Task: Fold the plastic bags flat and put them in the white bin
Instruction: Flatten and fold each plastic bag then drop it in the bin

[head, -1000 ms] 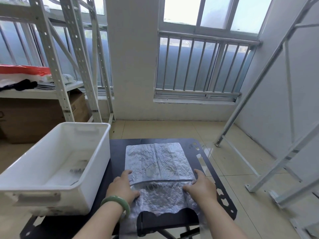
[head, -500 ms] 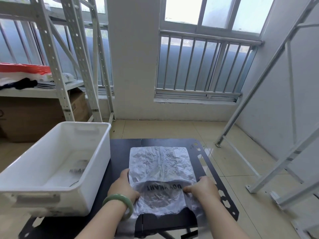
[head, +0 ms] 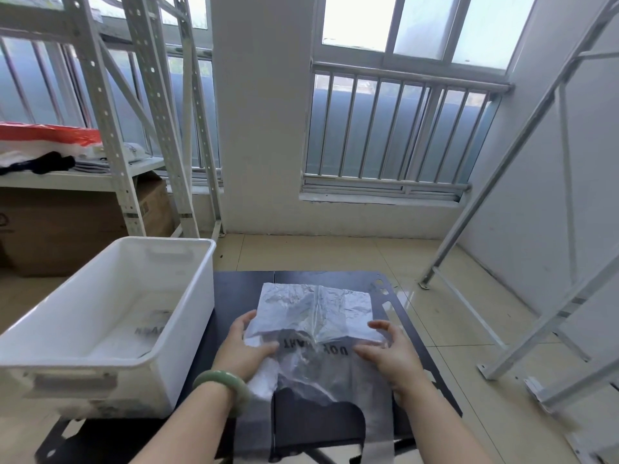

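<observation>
Between our hands: plastic bag [head: 318, 309], half folded; left hand [head: 244, 349] and right hand [head: 392, 354] each pinch its crease, likely to hold layers aligned; white bin [head: 194, 346] beside left hand.

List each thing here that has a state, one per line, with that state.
plastic bag, half folded on the black table, handles hanging off the near edge.
left hand, pinches the fold's left end.
right hand, pinches the fold's right end.
white bin, open-topped, upright, left of the bag.
folded bag, lying flat on the bin's bottom.
</observation>
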A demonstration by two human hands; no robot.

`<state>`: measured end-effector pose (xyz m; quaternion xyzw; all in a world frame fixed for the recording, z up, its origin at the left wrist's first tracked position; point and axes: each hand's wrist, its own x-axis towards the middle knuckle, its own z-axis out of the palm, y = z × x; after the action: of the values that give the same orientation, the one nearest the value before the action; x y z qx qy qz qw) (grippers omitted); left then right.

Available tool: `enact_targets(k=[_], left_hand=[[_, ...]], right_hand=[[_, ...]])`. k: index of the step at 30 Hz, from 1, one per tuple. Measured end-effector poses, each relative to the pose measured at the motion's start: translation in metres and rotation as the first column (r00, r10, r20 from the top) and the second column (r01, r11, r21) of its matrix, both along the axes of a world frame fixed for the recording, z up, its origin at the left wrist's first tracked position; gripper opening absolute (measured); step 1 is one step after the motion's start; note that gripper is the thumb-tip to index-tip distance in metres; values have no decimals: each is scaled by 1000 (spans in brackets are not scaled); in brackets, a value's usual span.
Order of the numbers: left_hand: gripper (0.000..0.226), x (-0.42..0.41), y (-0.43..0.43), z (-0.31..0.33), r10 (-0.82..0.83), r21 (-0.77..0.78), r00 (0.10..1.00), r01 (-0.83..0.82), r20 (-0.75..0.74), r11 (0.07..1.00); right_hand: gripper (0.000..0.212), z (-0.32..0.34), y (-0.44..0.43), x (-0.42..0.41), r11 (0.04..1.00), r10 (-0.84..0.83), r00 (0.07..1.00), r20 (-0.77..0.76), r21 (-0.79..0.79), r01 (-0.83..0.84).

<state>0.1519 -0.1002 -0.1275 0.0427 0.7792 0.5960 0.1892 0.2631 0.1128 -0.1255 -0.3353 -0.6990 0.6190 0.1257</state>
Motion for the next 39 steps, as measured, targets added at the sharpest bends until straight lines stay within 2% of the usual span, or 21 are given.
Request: enact_targets(k=[2, 5, 7, 11, 18, 22, 25, 28, 29, 31, 34, 36, 39], left_hand=[[48, -6, -2, 0, 91, 63, 995, -92, 28, 994], [46, -10, -6, 0, 158, 18, 987, -159, 28, 987], [43, -10, -7, 2, 150, 16, 988, -151, 36, 988], [32, -14, -7, 3, 99, 113, 994, -103, 45, 988], [28, -6, -13, 18, -23, 64, 979, 37, -201, 997], [22, -4, -16, 19, -55, -78, 918, 26, -392, 997], [14, -5, -17, 20, -51, -200, 796, -88, -602, 976], [15, -2, -14, 21, -153, -349, 619, -208, -770, 914], [19, 0, -12, 22, -205, -396, 603, -201, -771, 896], [23, 5, -7, 19, -289, -475, 632, -143, -719, 868], [31, 12, 6, 7, -397, -562, 671, -36, -627, 826], [43, 18, 14, 5, -422, -557, 662, 7, -620, 831], [32, 28, 24, 12, -371, -454, 624, 29, -687, 890]], right_hand=[[40, 5, 3, 2, 1000, 10, 997, -71, -12, -11], [32, 7, 8, 4, 1000, 10, 991, -132, -12, -12], [26, 6, 12, 4, 1000, -17, 986, -165, -27, 13], [23, 5, 18, 5, 997, -69, 973, -219, -62, 56], [34, 9, 24, 9, 997, -22, 977, -213, 67, 37], [18, 12, 26, 11, 978, -38, 985, -171, 197, 72], [13, 13, 29, 11, 900, -76, 984, -163, 413, 139], [21, 18, 27, 9, 800, -61, 967, -247, 567, 195], [25, 19, 25, 8, 770, -33, 957, -289, 603, 209], [28, 22, 20, 6, 710, 45, 934, -353, 670, 219], [11, 29, 11, 0, 573, 186, 883, -432, 777, 259], [10, 37, 2, -2, 520, 272, 831, -486, 800, 298], [16, 49, -12, -2, 491, 318, 764, -561, 787, 373]])
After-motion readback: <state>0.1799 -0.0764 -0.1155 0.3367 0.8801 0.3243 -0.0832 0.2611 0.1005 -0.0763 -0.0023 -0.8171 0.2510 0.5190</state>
